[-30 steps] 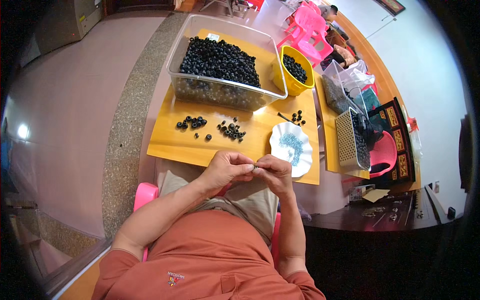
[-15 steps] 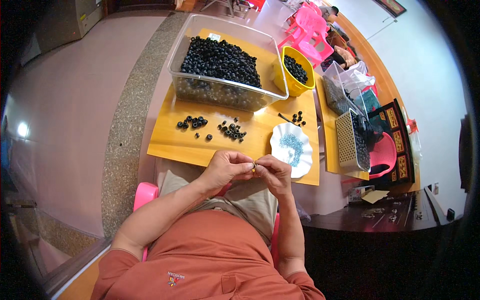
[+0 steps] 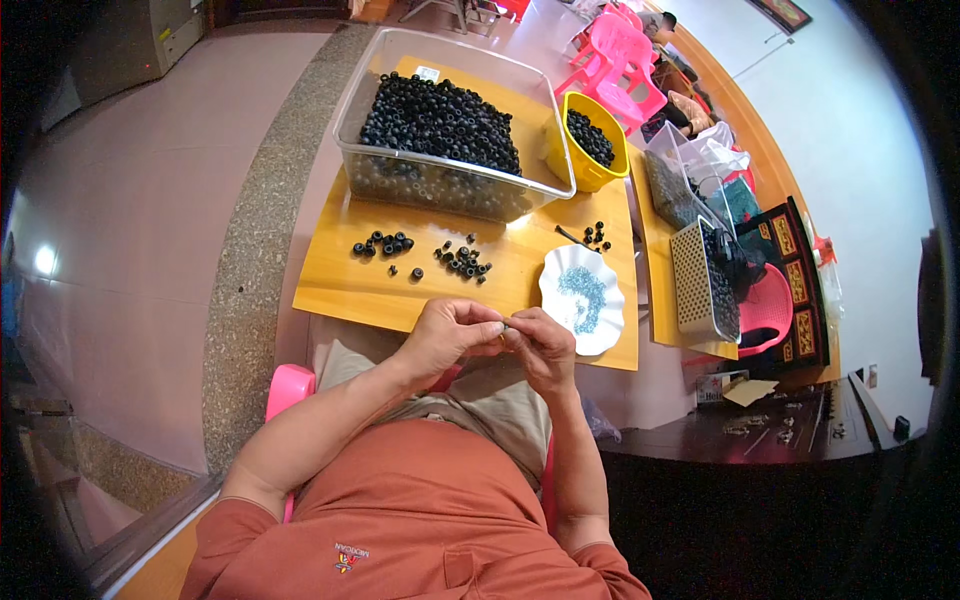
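My left hand [image 3: 448, 335] and my right hand [image 3: 546, 352] meet above my lap, at the near edge of the wooden table [image 3: 370, 300]. Thumb and fingertips of both are pinched together around a tiny dark piece [image 3: 506, 324], mostly hidden by the fingers. Beyond them lie two loose groups of small black ring-like parts, the middle group [image 3: 464, 262] and the left group [image 3: 384, 243]. To the right of my right hand, a white wavy-rimmed dish [image 3: 609, 325] holds many tiny pale-blue clear pieces.
A large clear plastic bin [image 3: 450, 165] of black parts stands at the back, beside a yellow tub [image 3: 590, 180] of similar parts. A few more black parts [image 3: 597, 236] lie near the dish. Rightward, a second table carries a perforated basket [image 3: 692, 290]. Pink chairs [image 3: 612, 60] stand behind.
Both hands have shifted very slightly left and up, still pinched together. My right fingers have turned a little around the tiny piece. The parts on the table have not moved.
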The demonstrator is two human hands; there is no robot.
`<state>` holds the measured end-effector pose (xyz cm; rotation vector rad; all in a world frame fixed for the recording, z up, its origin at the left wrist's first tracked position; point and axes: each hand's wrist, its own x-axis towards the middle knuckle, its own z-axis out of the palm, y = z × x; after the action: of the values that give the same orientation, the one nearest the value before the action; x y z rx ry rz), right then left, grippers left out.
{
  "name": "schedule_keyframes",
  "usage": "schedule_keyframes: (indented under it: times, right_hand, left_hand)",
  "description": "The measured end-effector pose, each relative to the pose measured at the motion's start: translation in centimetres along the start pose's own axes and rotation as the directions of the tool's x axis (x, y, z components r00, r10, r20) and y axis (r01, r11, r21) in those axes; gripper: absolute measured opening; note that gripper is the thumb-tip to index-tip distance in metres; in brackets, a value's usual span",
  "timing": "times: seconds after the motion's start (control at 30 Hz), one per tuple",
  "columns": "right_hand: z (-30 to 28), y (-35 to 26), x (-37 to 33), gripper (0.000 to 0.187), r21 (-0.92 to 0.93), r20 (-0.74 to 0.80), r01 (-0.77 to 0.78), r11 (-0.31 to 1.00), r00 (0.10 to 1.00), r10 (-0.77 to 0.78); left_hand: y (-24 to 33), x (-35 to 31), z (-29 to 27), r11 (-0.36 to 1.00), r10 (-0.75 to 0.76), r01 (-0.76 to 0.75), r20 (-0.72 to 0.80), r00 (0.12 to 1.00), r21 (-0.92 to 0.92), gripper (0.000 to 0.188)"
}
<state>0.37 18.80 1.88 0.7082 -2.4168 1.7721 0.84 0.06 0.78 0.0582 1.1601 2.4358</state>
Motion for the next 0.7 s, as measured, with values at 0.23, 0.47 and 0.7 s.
schedule_keyframes:
  times: [0.23, 0.47, 0.7]
  right_hand:
    - [2.1, -1.0, 0.0, 0.020, -0.464, -0.020, 0.223, 0.857, 0.965, -0.262]
    - [2.7, -1.8, 0.1, 0.021, -0.478, -0.018, 0.198, 0.856, 0.972, -0.235]
    - [3.1, -0.9, -0.2, 0.016, -0.418, -0.145, 0.190, 0.888, 0.951, -0.272]
  left_hand:
    - [-0.3, -0.1, -0.1, 0.990, -0.020, 0.007, -0.092, 0.996, -0.144, 0.012]
    - [-0.8, -0.2, -0.3, 0.973, 0.002, -0.028, -0.113, 0.994, -0.227, 0.012]
    - [-0.5, -0.2, 0.1, 0.973, 0.013, -0.039, -0.111, 0.994, -0.229, 0.013]
